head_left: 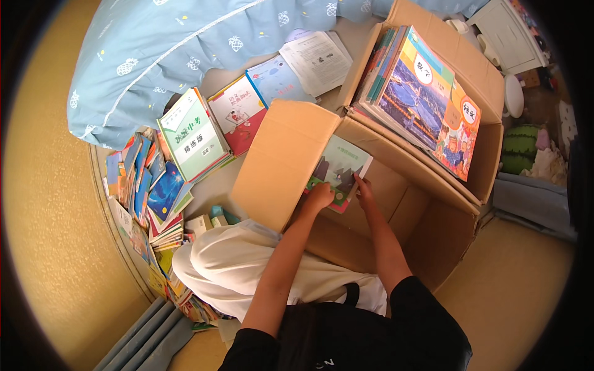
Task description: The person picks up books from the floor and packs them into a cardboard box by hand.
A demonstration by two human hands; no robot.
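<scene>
A thin book with a grey-green cover and dark mountain shapes [344, 157] is at the left end of the near open cardboard box [387, 179]. My left hand [319, 195] is closed at its lower left edge, beside a green and pink part of a cover. On the book's right edge, my right hand [365, 190] pinches with thumb and fingers. Whether other books lie under this one I cannot tell. A raised cardboard flap [281, 157] stands left of my hands and hides part of the box's inside.
Beyond stands a second cardboard box [475, 67] with upright stacks of colourful textbooks [417, 89]. Book stacks [193, 139] and papers [318, 62] lie along the blue pineapple-print bedding [179, 43]. Loose books [164, 188] pile up against the left wall. A white cabinet [510, 37] stands far right.
</scene>
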